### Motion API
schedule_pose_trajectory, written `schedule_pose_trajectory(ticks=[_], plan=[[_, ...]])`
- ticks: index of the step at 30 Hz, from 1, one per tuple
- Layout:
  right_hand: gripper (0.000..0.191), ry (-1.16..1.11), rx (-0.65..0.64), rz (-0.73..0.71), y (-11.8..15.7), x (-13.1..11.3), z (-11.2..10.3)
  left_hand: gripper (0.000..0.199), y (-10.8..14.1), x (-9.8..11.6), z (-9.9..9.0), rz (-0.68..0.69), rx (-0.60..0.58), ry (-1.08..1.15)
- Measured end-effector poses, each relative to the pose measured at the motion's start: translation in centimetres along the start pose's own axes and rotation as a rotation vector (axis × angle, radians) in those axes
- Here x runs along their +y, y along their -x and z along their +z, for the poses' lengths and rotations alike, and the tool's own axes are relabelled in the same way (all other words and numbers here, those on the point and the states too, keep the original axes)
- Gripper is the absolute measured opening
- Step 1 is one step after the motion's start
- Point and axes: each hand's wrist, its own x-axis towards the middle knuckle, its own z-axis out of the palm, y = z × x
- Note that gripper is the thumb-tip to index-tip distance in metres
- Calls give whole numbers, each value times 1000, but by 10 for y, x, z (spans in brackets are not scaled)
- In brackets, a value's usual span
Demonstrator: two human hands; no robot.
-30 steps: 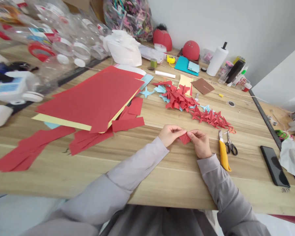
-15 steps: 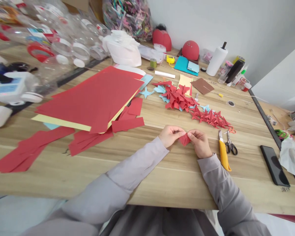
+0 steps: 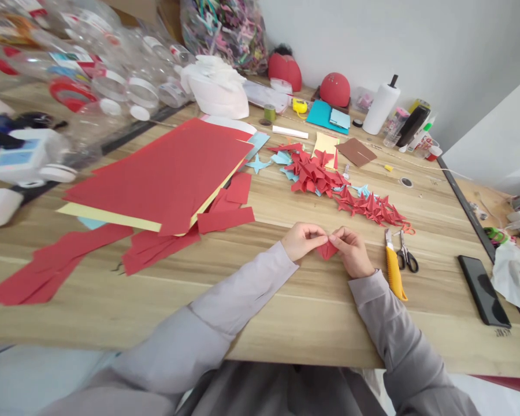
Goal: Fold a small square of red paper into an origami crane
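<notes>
The head-worn camera looks forward and down, close above the wooden table (image 3: 312, 323).

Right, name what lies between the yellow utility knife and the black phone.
Between the yellow utility knife and the black phone, the head view shows black-handled scissors.

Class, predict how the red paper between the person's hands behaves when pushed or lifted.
The folded red paper is probably very light and floppy, being thin enough to pinch. Its flat shape suggests it would slide, not roll, if pushed.
</notes>
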Motion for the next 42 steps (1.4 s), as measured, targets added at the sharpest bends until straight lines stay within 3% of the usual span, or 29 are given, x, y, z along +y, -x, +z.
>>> schedule_pose_trajectory(ticks=[11, 18, 24, 28, 35, 42], plan=[[20, -78, -86, 121, 1, -7, 0, 17, 2, 1, -1, 5, -109, 131], [20, -210, -93, 156, 2, -11, 1, 28, 0, -4, -4, -117, -137, 284], [22, -300, -31, 131, 2, -10, 3, 25, 1, 1, -4, -60, -40, 196], [21, -296, -78, 118, 2, -8, 1, 25, 1, -1, -5, -8, -87, 233], [21, -330, -89, 165, 3, -12, 1, 32, 2, 0, -4, -92, -125, 401], [24, -165, -54, 92, 3, -6, 7, 26, 1, 2, -7, 7, -26, 80]])
